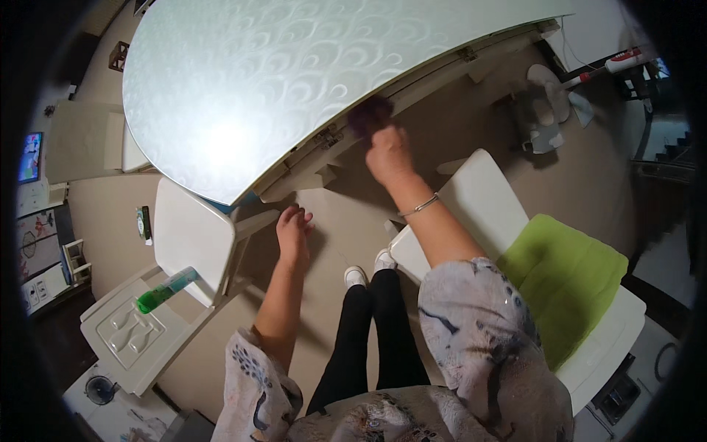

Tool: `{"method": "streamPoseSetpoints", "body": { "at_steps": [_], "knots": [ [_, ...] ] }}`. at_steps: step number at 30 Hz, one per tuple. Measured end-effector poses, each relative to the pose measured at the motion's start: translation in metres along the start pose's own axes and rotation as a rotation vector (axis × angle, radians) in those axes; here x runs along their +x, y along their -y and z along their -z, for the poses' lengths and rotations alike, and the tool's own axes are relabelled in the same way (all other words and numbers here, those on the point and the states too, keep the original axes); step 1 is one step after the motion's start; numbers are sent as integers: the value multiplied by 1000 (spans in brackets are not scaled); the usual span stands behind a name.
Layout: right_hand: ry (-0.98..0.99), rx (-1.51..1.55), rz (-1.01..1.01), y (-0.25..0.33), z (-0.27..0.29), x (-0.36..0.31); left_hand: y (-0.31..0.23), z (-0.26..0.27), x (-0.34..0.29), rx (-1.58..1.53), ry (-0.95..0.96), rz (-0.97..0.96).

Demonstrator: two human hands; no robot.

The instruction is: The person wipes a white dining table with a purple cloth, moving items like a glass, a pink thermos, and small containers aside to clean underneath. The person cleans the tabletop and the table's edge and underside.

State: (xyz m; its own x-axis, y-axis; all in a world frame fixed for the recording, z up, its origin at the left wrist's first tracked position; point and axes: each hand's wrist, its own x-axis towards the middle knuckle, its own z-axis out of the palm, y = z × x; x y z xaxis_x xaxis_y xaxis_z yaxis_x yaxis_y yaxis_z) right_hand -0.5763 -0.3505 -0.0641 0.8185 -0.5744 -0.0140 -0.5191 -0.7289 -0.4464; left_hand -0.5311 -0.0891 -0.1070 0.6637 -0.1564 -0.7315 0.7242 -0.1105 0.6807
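Observation:
My right hand (389,153) is closed around a dark purple cloth (370,115), slightly blurred, at the edge of the table (294,74). The cloth touches or lies just below the rim, near a metal latch (328,138) on the frame; exactly where it meets the frame I cannot tell. Lower and to the left, my left hand (294,227) hangs in the air beside a white chair (193,228), its fingers loosely bent and apart, holding nothing. The tabletop is pale and glossy with a swirl pattern.
On the left chair's seat lies a clear bottle with a green cap (168,289). A green cushion (563,283) rests on the white chair (471,199) at my right. Farther off stand a dark wheeled item (534,121) and a red-and-white stick-like device (607,66).

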Motion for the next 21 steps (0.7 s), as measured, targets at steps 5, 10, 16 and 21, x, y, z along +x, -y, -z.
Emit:
{"method": "streamPoseSetpoints", "body": {
  "at_steps": [5,10,16,21],
  "knots": [
    [-76,434,120,-8,21,-42,-2,-20,37,-480,198,35],
    [-169,581,-78,-42,54,-72,1,-32,42,-957,336,146],
    [-27,938,-352,-52,73,-96,11,-52,62,-1232,463,118],
    [-125,963,-364,-41,101,-101,8,-69,36,-1210,387,74]
  ]
}}
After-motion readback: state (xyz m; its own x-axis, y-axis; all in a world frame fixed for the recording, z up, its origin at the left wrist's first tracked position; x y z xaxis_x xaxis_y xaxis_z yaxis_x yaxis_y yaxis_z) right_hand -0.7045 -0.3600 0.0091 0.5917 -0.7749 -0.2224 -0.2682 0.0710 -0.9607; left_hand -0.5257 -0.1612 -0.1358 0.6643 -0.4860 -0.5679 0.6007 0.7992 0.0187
